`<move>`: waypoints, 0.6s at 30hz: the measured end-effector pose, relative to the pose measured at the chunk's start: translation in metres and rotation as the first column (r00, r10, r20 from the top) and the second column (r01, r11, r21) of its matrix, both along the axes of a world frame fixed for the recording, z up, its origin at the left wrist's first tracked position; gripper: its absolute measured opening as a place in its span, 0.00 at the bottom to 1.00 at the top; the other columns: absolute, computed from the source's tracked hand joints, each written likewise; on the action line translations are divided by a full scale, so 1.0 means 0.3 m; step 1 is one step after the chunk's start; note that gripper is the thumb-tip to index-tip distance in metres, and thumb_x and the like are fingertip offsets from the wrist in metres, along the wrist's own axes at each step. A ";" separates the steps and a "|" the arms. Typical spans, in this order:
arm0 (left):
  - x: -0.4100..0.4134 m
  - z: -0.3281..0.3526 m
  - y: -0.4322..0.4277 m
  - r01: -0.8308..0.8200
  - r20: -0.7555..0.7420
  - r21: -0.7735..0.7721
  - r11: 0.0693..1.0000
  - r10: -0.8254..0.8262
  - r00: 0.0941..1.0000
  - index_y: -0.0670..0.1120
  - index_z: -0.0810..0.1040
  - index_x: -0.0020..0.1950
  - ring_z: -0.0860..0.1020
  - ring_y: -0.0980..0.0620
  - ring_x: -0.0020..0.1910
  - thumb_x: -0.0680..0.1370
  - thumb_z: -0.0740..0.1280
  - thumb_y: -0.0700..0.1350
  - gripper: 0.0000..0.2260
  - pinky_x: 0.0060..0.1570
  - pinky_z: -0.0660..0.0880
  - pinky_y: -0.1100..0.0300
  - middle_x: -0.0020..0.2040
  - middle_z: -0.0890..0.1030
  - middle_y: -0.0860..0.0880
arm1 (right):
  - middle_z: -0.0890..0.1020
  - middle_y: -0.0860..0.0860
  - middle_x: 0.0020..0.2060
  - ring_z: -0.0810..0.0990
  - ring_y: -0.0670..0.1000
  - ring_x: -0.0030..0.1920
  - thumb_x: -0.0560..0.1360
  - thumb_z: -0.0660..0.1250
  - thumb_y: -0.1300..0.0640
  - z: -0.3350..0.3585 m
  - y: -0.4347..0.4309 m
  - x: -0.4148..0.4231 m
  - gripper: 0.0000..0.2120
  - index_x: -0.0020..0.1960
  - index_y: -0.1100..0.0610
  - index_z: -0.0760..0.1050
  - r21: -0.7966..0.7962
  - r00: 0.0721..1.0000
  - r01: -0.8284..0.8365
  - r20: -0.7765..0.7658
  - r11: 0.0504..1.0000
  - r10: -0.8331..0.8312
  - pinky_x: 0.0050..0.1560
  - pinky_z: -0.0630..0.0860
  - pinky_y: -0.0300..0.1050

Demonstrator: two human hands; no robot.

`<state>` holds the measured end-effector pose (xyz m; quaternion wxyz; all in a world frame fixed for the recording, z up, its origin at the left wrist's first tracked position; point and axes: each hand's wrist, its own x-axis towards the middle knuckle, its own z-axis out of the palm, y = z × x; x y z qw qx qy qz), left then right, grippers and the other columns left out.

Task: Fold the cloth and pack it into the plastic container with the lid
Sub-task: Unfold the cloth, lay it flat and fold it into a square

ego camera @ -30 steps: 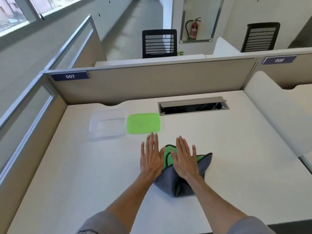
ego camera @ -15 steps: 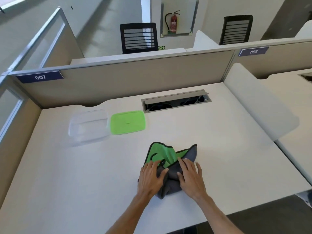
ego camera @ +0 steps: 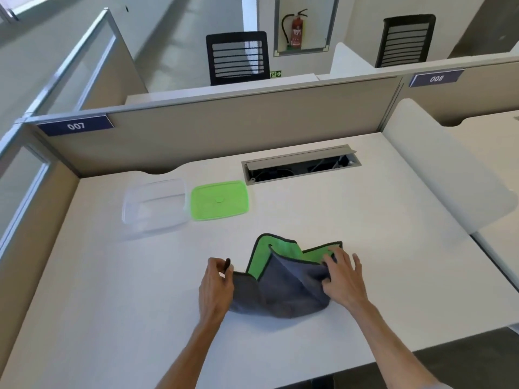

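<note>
White cubicle desk (ego camera: 112,318), beige partitions behind, two black mesh chairs beyond. Seen near the front of the desk: a grey cloth (ego camera: 283,293) with a green inner face, bunched and only partly folded, its green side gaping open toward the far edge. Left hand (ego camera: 216,287) pinching the cloth's left corner, a dark loop or trim showing between the fingertips. Right hand (ego camera: 341,279) laid on the right portion, fingers spread and curled over a grey layer, grasping it loosely. Waiting well apart at the far left: the clear plastic container (ego camera: 154,206), open and empty, with the green lid (ego camera: 219,200) lying flat just beside it.

Folding appears under way, packing not begun. Best done, by the look of it: draw the two gripped parts apart to flatten the wrinkles, match corner to corner, then press each crease flat against the desk; keep folding until the bundle looks narrower than the container's mouth, so as to clear the rim without snagging.

Plenty of bare desk to the left, right and front of the cloth for spreading out. Worth minding: the near desk edge, close to the forearms, where a hanging corner could slip off, and the open cable hatch (ego camera: 300,164) at the back, well apart from the cloth. Unobstructed path from cloth to container.
</note>
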<state>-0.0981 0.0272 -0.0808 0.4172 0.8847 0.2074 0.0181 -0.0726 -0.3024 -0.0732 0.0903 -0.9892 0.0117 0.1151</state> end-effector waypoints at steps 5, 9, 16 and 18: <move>0.000 -0.003 0.070 -0.084 -0.063 0.066 0.994 0.088 0.994 0.46 0.72 0.64 0.81 0.36 0.60 0.85 0.67 0.42 0.09 0.57 0.79 0.41 0.62 0.82 0.45 | 0.66 0.50 0.80 0.62 0.51 0.83 0.74 0.69 0.59 0.007 -0.058 0.009 0.23 0.68 0.49 0.75 -0.020 0.982 0.188 0.014 0.982 -0.188 0.85 0.53 0.61; -0.008 0.001 0.024 0.051 -0.107 0.222 0.974 -0.028 0.994 0.47 0.70 0.74 0.75 0.38 0.70 0.83 0.67 0.39 0.20 0.66 0.75 0.40 0.71 0.76 0.44 | 0.72 0.55 0.78 0.67 0.56 0.81 0.76 0.70 0.63 0.007 -0.081 0.000 0.23 0.71 0.55 0.77 0.043 0.911 0.390 0.126 0.920 -0.392 0.82 0.59 0.65; 0.099 0.062 -0.200 0.626 -0.100 0.215 0.749 -0.621 0.777 0.54 0.65 0.83 0.69 0.46 0.79 0.84 0.66 0.45 0.27 0.76 0.69 0.46 0.80 0.71 0.51 | 0.82 0.45 0.66 0.76 0.52 0.72 0.80 0.68 0.58 0.062 0.004 0.032 0.20 0.70 0.48 0.78 0.226 0.999 0.048 0.010 0.973 -0.051 0.77 0.68 0.54; 0.140 0.088 -0.261 0.732 -0.054 0.241 0.638 -0.744 0.666 0.57 0.60 0.87 0.62 0.50 0.85 0.83 0.67 0.46 0.32 0.83 0.63 0.48 0.86 0.64 0.54 | 0.86 0.47 0.58 0.82 0.55 0.63 0.79 0.70 0.58 0.087 0.027 0.034 0.13 0.63 0.50 0.82 0.289 0.999 0.021 0.037 0.957 -0.033 0.65 0.77 0.52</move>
